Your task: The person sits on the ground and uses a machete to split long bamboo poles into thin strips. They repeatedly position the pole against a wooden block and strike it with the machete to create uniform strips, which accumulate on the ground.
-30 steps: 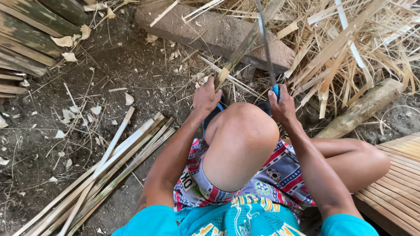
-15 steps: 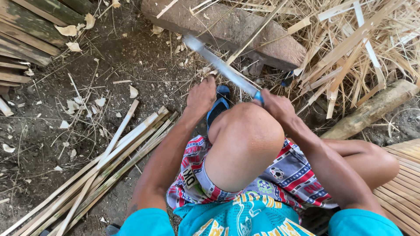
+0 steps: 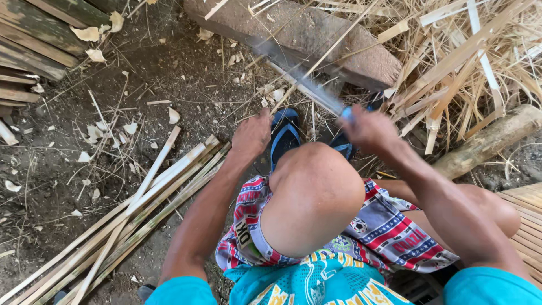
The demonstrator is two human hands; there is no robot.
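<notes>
Right hand (image 3: 370, 127) has swung the blade (image 3: 299, 79) leftward, now blurred.

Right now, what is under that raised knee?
Under the knee a blue sandal pokes out on the dirt ground. The foot itself and the rest of the sandal are hidden by the knee.

My turquoise short sleeves (image 3: 186, 291) on both arms, turquoise shirt front (image 3: 316, 282) with yellow and white pattern, patterned shorts (image 3: 389, 226) in red, white, blue and grey with stars and stripes, blue sandals (image 3: 284, 137), bare knee (image 3: 313, 195), bare forearms.
</notes>
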